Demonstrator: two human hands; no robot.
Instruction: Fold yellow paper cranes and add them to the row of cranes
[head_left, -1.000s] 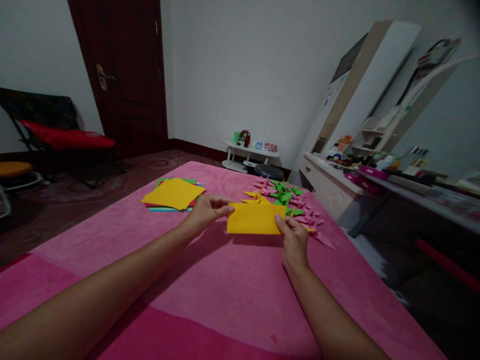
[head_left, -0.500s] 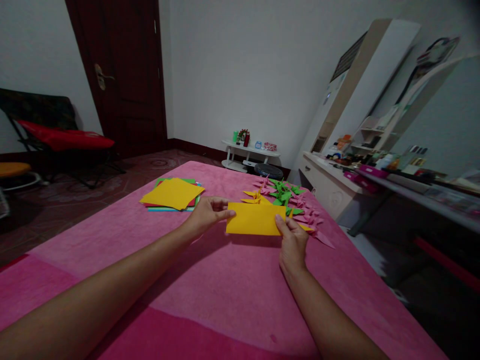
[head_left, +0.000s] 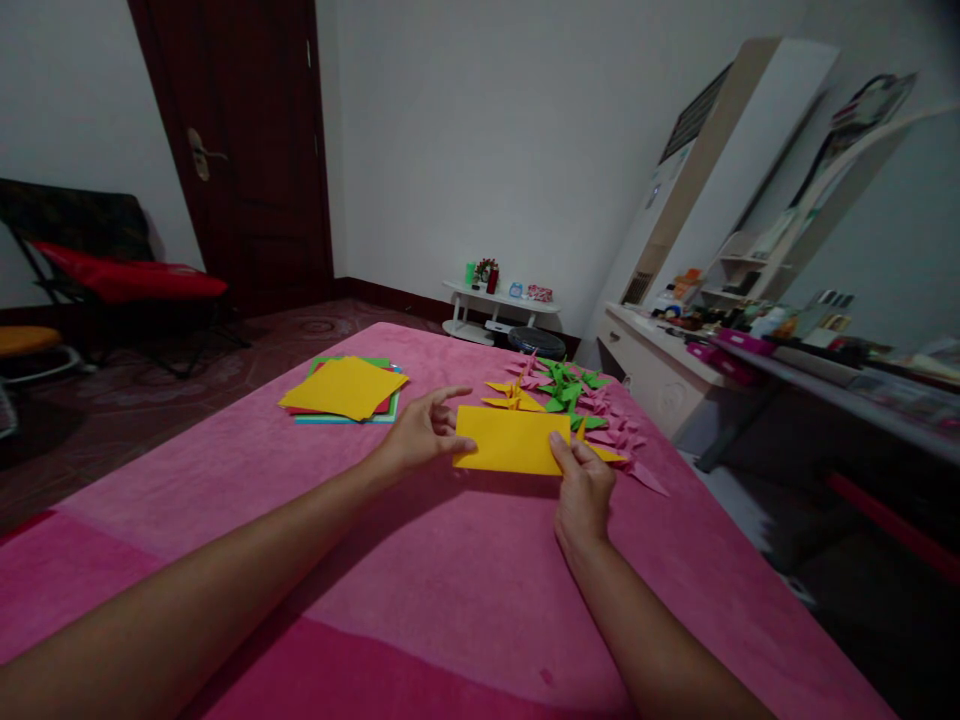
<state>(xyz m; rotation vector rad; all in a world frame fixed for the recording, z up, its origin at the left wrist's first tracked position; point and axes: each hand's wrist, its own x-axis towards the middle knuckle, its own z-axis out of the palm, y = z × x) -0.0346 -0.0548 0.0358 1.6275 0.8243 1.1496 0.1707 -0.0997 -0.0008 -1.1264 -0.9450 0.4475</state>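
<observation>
A yellow sheet of origami paper (head_left: 510, 440), looking like a folded rectangle, is held up over the pink cloth (head_left: 450, 580). My right hand (head_left: 585, 485) pinches its right end, thumb on the near face. At the left end, my left hand (head_left: 429, 430) has its thumb on the lower corner, with the index finger lifted away from the upper edge; its other fingers are partly behind the paper. Just behind the paper sits a yellow paper crane (head_left: 514, 397), and another yellow folded piece (head_left: 609, 455) lies beside my right hand.
Left of my left hand lies a stack of coloured paper (head_left: 345, 388), yellow on top. Several green paper cranes (head_left: 566, 385) and pink paper cranes (head_left: 619, 435) crowd the right edge of the cloth. Beyond that edge stands a dresser (head_left: 660, 365) covered with small items.
My left hand has shifted its grip: the index finger has risen off the paper's top edge and the thumb has slid lower. The paper and my right hand have barely moved.
</observation>
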